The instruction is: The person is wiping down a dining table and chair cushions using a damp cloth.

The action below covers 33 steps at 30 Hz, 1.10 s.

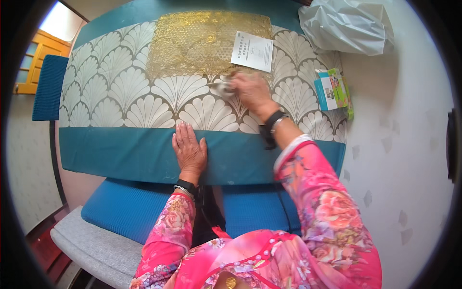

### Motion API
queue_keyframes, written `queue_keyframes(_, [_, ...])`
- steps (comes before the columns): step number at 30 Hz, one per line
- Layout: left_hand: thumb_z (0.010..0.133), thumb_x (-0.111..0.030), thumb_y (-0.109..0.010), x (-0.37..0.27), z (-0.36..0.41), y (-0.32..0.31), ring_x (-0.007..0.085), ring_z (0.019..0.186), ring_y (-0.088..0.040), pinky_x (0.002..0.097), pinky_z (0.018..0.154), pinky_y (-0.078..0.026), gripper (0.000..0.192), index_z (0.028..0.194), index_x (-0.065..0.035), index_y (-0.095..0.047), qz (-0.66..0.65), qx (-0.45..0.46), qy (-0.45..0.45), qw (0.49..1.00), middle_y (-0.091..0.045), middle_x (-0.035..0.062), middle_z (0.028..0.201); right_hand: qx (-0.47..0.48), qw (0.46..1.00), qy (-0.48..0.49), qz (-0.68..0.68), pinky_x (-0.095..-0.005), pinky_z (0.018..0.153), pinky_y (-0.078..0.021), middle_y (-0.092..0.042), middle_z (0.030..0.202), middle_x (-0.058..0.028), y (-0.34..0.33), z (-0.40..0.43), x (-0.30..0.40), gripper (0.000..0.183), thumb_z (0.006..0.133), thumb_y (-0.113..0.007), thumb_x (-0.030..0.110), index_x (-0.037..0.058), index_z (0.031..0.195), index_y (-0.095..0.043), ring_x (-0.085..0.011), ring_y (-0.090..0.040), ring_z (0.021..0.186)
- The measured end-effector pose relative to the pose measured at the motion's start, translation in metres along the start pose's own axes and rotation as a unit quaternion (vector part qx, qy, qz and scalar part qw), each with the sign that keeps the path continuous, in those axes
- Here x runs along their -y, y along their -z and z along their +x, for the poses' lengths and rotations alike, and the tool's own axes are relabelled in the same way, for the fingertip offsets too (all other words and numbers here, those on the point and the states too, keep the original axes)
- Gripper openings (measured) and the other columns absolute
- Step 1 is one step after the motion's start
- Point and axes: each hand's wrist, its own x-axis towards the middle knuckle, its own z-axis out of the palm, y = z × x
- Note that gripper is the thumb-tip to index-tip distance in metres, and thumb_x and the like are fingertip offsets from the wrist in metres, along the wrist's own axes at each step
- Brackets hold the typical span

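Observation:
A bunched, light-coloured cloth (pixel 224 86) is gripped in my right hand (pixel 252 92), just in front of a gold lace-patterned placemat (pixel 187 43). Hand and cloth are blurred, so the cloth's shape is unclear. My left hand (pixel 189 148) lies palm down, fingers slightly apart, on the teal border of the tablecloth (pixel 119 148). Its fingertips reach the white fan pattern. A white printed leaflet (pixel 252 51) rests on the placemat's right part, beyond my right hand.
A white plastic bag (pixel 346 27) stands at the far right corner. Small blue and green boxes (pixel 332 90) sit at the right edge by the wall. Blue-covered chairs (pixel 126 206) and a grey padded seat (pixel 97 245) are along the near side. Another blue chair (pixel 50 86) is at the left end.

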Motion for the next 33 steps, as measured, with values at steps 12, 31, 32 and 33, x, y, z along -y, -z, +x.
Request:
queue_keyframes(12, [0.084,-0.033,-0.054,-0.007,0.001,-0.004,0.0312,0.136,-0.022,0.0448,0.110,-0.017,0.067,0.135,0.0038,-0.032,-0.007,-0.002,0.002,1.000,-0.029,0.0191,0.144,-0.037,0.999,0.002,0.019,-0.0374,0.077,-0.0457,-0.062,0.098,-0.0005,0.033,-0.010,-0.005,0.018,0.083,-0.053,0.019,0.0228,0.093,-0.066,-0.0273,-0.054,0.091])
queue_keyframes(31, [0.084,-0.033,-0.054,-0.005,0.001,-0.004,0.0320,0.136,-0.022,0.0452,0.110,-0.017,0.067,0.135,0.0043,-0.032,-0.009,0.006,-0.001,1.000,-0.030,0.0187,0.143,0.010,0.965,-0.184,-0.188,-0.0432,0.097,-0.0320,-0.046,0.130,-0.0085,0.033,-0.188,-0.105,0.044,0.081,-0.053,0.008,0.0083,0.125,-0.049,-0.0220,-0.041,0.124])
queue_keyframes(32, [0.084,-0.034,-0.054,0.000,-0.001,-0.004,0.0320,0.136,-0.022,0.0452,0.110,-0.017,0.067,0.135,0.0044,-0.032,0.000,0.010,0.004,1.000,-0.030,0.0189,0.143,0.018,0.963,-0.221,-0.155,-0.0427,0.095,-0.0334,-0.048,0.128,-0.0092,0.035,-0.190,-0.100,0.042,0.081,-0.052,0.010,0.0067,0.123,-0.051,-0.0235,-0.044,0.119])
queue_keyframes(33, [0.084,-0.034,-0.054,0.002,-0.001,-0.002,0.0320,0.136,-0.022,0.0452,0.110,-0.017,0.067,0.135,0.0044,-0.032,0.000,0.009,0.007,1.000,-0.030,0.0189,0.143,0.026,0.957,-0.260,-0.125,-0.0423,0.092,-0.0347,-0.049,0.126,-0.0098,0.038,-0.190,-0.096,0.040,0.081,-0.052,0.012,0.0051,0.121,-0.052,-0.0249,-0.048,0.114])
